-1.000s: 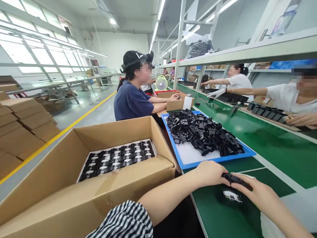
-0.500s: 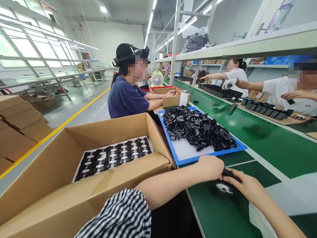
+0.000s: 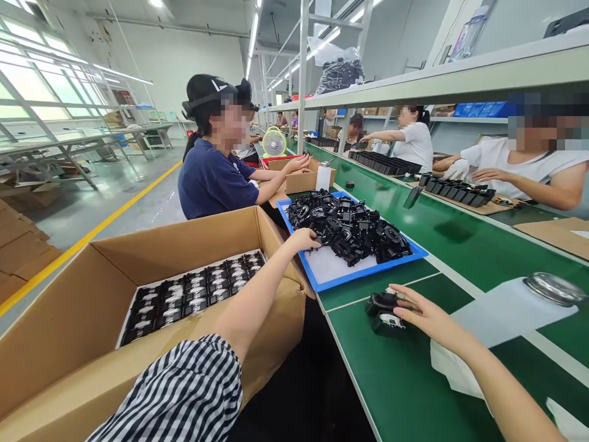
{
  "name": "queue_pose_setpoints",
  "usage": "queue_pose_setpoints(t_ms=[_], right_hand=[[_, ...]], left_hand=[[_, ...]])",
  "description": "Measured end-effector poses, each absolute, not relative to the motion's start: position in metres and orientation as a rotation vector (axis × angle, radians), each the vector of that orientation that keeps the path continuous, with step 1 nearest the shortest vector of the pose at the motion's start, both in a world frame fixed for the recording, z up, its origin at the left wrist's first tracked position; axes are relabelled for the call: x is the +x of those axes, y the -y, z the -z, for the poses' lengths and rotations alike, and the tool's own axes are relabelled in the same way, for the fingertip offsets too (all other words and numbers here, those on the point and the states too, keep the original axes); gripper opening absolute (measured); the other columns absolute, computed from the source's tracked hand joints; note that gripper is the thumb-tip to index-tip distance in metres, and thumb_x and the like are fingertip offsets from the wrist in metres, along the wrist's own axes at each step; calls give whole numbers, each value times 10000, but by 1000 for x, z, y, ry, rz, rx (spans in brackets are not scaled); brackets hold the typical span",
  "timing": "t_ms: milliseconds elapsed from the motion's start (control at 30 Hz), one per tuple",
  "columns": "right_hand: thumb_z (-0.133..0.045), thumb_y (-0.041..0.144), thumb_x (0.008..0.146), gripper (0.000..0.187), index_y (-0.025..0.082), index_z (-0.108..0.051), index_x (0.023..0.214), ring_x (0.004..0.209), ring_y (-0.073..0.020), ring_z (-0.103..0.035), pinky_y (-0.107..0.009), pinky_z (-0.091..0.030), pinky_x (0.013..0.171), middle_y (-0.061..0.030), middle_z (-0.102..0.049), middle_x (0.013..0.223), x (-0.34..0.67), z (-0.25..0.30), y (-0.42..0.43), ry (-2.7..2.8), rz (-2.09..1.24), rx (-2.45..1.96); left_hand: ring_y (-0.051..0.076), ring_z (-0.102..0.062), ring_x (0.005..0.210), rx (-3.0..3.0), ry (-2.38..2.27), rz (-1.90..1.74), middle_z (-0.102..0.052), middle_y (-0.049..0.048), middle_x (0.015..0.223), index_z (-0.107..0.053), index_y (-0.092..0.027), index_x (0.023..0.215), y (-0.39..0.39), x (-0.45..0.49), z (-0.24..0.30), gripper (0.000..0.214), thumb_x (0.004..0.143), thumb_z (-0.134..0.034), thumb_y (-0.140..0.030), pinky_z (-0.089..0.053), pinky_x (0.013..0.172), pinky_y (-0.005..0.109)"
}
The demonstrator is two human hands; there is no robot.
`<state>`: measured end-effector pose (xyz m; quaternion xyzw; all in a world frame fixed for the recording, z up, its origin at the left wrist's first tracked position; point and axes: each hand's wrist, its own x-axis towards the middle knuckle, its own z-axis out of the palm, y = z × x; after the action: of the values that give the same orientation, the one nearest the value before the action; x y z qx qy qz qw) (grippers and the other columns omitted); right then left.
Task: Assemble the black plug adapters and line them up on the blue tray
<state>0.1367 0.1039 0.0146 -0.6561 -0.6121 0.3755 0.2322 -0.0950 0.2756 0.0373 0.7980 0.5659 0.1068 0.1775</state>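
Note:
My left hand (image 3: 304,239) reaches over the near left side of the blue-rimmed tray (image 3: 317,287). Its bent fingers close on a small black plastic part at the edge of the heap of black plastic parts (image 3: 352,227); the fingertips are partly hidden. On the green work surface, my right hand (image 3: 416,310) grips a black plastic housing (image 3: 384,312) from its right side, fingers at the top and thumb lower down. A whitish piece with prongs shows on the housing's front.
An open cardboard box (image 3: 184,236) holding rows of black parts stands at left. A translucent bottle with a metal lid (image 3: 515,313) and white tissue (image 3: 460,371) lie near my right forearm. A co-worker in navy (image 3: 216,178) sits beyond the box; others work across the green belt (image 3: 488,264).
My left hand has left the black plastic housing and moved forward-left to the tray. The right hand keeps the housing, now lower on the work surface. The view has swung slightly right.

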Motion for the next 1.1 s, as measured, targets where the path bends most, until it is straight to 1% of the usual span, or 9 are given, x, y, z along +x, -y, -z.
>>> queue_pose_setpoints(t_ms=[100, 200, 333, 500, 600, 767, 933, 1033, 1100], right_hand=[[-427, 527, 579, 681, 169, -346, 1152, 984, -247, -445, -348, -411, 800, -111, -412, 1154, 143, -19, -102, 1648, -951, -1863], [-419, 544, 586, 643, 198, -379, 1126, 952, -259, -466, -378, -430, 762, -106, -486, 1064, 147, -25, -101, 1627, -819, -1909], [-426, 553, 560, 609, 220, -430, 1070, 917, -256, -489, -364, -458, 703, -94, -533, 979, 146, -34, -100, 1572, -680, -1905], [-446, 553, 523, 609, 239, -445, 1045, 886, -250, -507, -322, -478, 619, -80, -556, 924, 148, -37, -98, 1517, -690, -1928], [-445, 557, 530, 607, 242, -441, 1048, 918, -243, -490, -302, -481, 606, -79, -544, 955, 150, -34, -98, 1523, -713, -1926], [-407, 584, 527, 618, 250, -438, 1046, 920, -234, -489, -319, -472, 655, -75, -541, 954, 150, -31, -98, 1537, -718, -1976], [-435, 558, 503, 524, 289, -481, 951, 861, -256, -522, -356, -466, 668, -81, -566, 926, 149, -29, -101, 1551, -690, -1940], [-461, 538, 470, 456, 313, -508, 863, 795, -284, -544, -385, -471, 617, -83, -598, 823, 151, -26, -105, 1546, -660, -1900], [-465, 528, 458, 430, 319, -517, 830, 763, -290, -552, -395, -471, 620, -79, -604, 786, 152, -24, -107, 1557, -635, -1896]], left_hand=[[179, -528, 812, 2214, -1615, -373, -583, 53, 854, -545, -136, 906, -279, -90, -25, 326, 624, -589, -292, -412, 695, 250], [192, -534, 794, 2173, -1640, -427, -585, 54, 841, -560, -139, 841, -280, -87, -22, 262, 605, -601, -245, -421, 660, 268], [155, -548, 709, 2142, -1625, -466, -595, 43, 773, -560, -135, 793, -284, -92, -21, 165, 679, -516, -246, -431, 618, 242], [122, -518, 844, 2217, -1494, -458, -565, 20, 945, -512, -157, 960, -284, -96, -21, 271, 693, -491, -200, -411, 725, 197], [113, -489, 916, 2306, -1357, -397, -547, -12, 1006, -522, -191, 969, -281, -91, -25, 300, 677, -476, -141, -378, 791, 175], [177, -500, 909, 2392, -1316, -266, -569, 42, 974, -566, -147, 915, -272, -80, -31, 311, 667, -395, -70, -388, 803, 254], [217, -544, 796, 2407, -1378, -192, -607, 79, 806, -605, -124, 761, -262, -74, -30, 180, 671, -466, -194, -433, 722, 307], [238, -531, 826, 2391, -1433, -236, -597, 90, 833, -594, -115, 807, -257, -73, -33, 212, 607, -525, -131, -432, 722, 321], [232, -515, 864, 2382, -1456, -299, -585, 92, 884, -580, -107, 861, -250, -74, -41, 273, 607, -489, -67, -421, 748, 313]])
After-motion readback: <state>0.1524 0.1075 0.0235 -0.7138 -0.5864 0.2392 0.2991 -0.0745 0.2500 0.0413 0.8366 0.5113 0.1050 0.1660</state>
